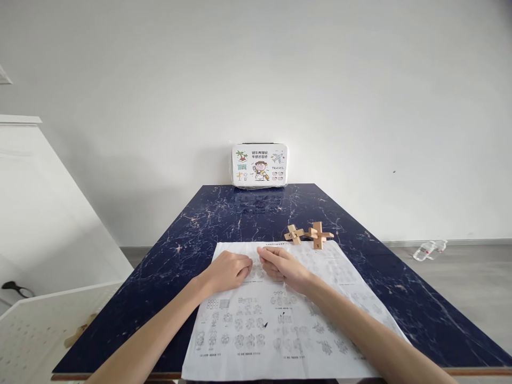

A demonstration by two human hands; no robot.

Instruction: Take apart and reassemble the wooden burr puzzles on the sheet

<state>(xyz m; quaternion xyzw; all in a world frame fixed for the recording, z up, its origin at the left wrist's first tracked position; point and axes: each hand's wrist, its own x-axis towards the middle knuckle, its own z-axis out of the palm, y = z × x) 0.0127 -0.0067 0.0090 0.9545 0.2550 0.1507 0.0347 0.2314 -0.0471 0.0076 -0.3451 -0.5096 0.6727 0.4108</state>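
Note:
My left hand (pixel 230 271) rests on a large printed paper sheet (pixel 248 298) with its fingers curled into a loose fist. Just right of it, my right hand (pixel 285 266) is also curled closed, thumb on top, a small gap between the two. No object shows in either hand. The sheet carries rows of small line diagrams. Beyond my right hand, at the sheet's far edge, lie two wooden interlocking puzzles (pixel 318 235), the smaller cross-shaped puzzle (pixel 295 234) on the left. Both bear small dark marks.
A white case (pixel 260 165) with cartoon prints stands against the wall at the far end of the dark blue marbled table (pixel 188 234). Left and lower is a white perforated basket (pixel 28 330) with wooden pieces (pixel 80 330). Clear plastic bottles (pixel 430 249) lie on the floor at right.

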